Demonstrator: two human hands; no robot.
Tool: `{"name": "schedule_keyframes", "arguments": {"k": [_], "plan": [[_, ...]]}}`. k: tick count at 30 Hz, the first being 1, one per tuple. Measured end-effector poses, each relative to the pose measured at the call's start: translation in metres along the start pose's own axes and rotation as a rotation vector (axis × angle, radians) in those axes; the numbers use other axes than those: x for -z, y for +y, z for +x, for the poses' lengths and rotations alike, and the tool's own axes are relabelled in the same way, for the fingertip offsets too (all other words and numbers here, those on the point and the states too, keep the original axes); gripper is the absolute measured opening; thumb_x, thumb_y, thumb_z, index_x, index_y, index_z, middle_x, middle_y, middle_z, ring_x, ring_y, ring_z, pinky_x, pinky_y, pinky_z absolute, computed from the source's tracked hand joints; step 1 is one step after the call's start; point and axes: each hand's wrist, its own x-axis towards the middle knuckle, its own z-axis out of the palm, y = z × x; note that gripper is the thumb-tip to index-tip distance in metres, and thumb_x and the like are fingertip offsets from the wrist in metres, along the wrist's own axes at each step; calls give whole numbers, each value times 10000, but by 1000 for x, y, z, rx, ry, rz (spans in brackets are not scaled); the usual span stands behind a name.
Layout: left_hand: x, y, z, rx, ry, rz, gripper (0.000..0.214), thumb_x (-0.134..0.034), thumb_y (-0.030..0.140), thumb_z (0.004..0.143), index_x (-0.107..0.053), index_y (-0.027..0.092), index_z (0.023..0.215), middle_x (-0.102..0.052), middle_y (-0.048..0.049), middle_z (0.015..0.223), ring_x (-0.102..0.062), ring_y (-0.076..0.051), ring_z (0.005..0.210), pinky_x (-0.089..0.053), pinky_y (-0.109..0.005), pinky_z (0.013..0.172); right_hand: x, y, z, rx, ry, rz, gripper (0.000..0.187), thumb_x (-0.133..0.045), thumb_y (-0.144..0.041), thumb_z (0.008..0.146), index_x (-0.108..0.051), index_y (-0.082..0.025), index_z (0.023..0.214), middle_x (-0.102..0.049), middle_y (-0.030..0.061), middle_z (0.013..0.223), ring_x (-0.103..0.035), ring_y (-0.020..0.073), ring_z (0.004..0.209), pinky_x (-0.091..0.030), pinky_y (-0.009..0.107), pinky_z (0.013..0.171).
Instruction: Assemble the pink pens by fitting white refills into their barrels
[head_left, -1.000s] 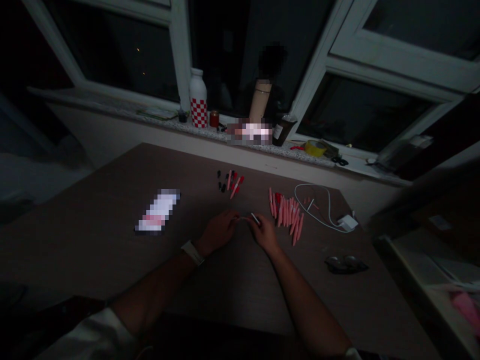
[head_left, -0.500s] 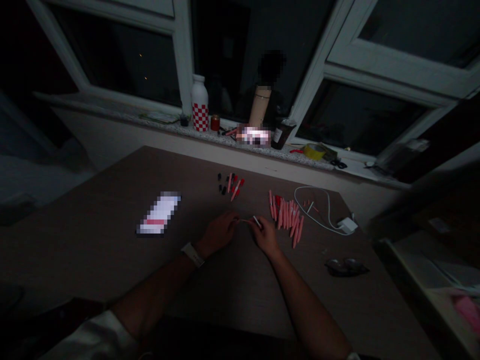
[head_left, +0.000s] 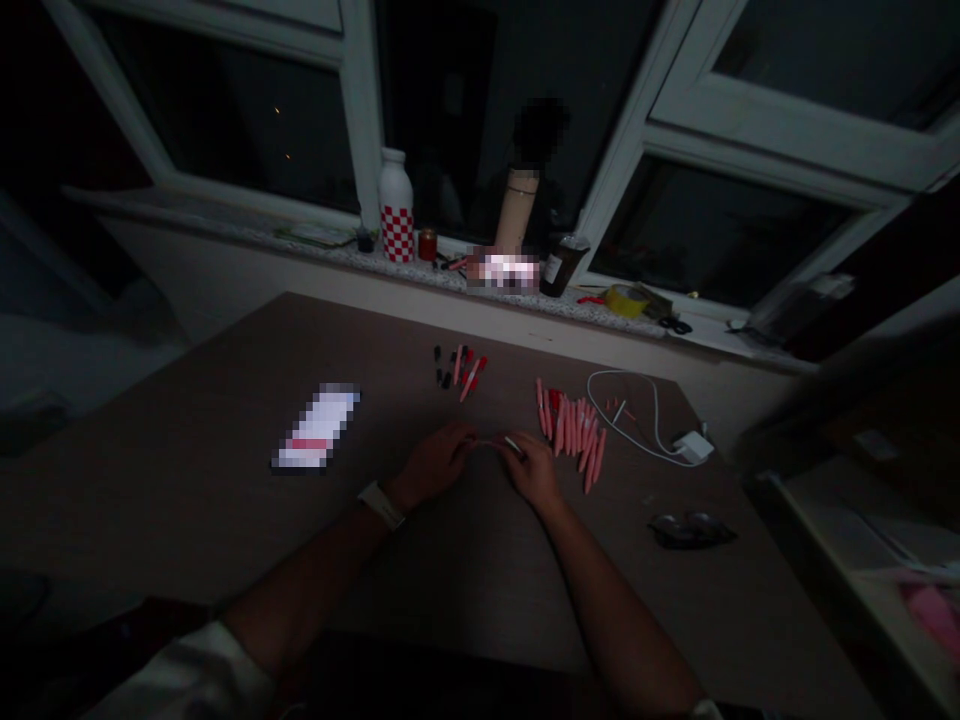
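My left hand (head_left: 439,463) is closed, its fingertips pinching one end of a thin pinkish piece (head_left: 486,442) above the table. The other end of that piece runs to the fingers of my right hand (head_left: 535,472). A short white stick (head_left: 514,445) also pokes out of my right hand, between thumb and fingers. Dim light hides exactly what these two small parts are. Just right of that hand lies a row of pink pens (head_left: 574,425). Beyond my hands are a few more pink pens (head_left: 470,380) with red and black caps (head_left: 448,380).
A lit phone (head_left: 316,428) lies left on the table (head_left: 187,440). To the right are a white cable with a charger (head_left: 694,447), small loose bits (head_left: 619,411) and glasses (head_left: 691,531). A checkered bottle (head_left: 397,210), a dark container (head_left: 564,266) and yellow tape (head_left: 626,300) stand on the windowsill.
The white stick in my right hand has tilted lower and shows less. Both hands stay nearly in place; the whole view has shifted slightly.
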Motion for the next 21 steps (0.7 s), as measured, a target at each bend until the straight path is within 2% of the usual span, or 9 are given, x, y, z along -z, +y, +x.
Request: {"name": "schedule_keyframes", "arguments": {"k": [4,10,13,17,21], "plan": [[0,2,-1,-28,-25,24,226,-396,290,984,-587,188,1050,-632,-65,1023,-600,-201,944,-462,-330,864,-3,12,-1,-101,12,9,258,-610,-404,865,-759,-200,920,-744,42,824,-641,192,703,-470,277,645],[-2,3,-2,-32,5,47,223,-396,286,988,-580,189,1068,-634,-64,1041,-602,-197,953,-463,-325,860,-4,11,-3,-70,32,-97,302,-579,-412,890,-754,-166,864,-718,30,700,-596,162,586,-434,243,553],[-1,4,-1,-33,-6,43,225,-400,298,988,-585,191,1057,-635,-58,1023,-605,-196,941,-460,-325,858,-2,6,-4,5,58,-182,275,-592,-400,894,-753,-179,927,-742,52,787,-630,176,630,-466,266,605],[0,6,1,43,-12,-81,208,-434,308,975,-589,178,1025,-648,-47,975,-610,-184,889,-470,-305,806,2,3,-5,126,31,-216,224,-583,-343,912,-745,-204,979,-755,70,918,-678,200,796,-504,301,746],[0,8,2,87,4,-130,227,-429,326,977,-582,170,1039,-654,-54,968,-611,-183,876,-478,-302,784,2,0,-8,129,9,-194,213,-587,-320,907,-744,-207,997,-756,75,941,-690,204,837,-508,299,758]]}}
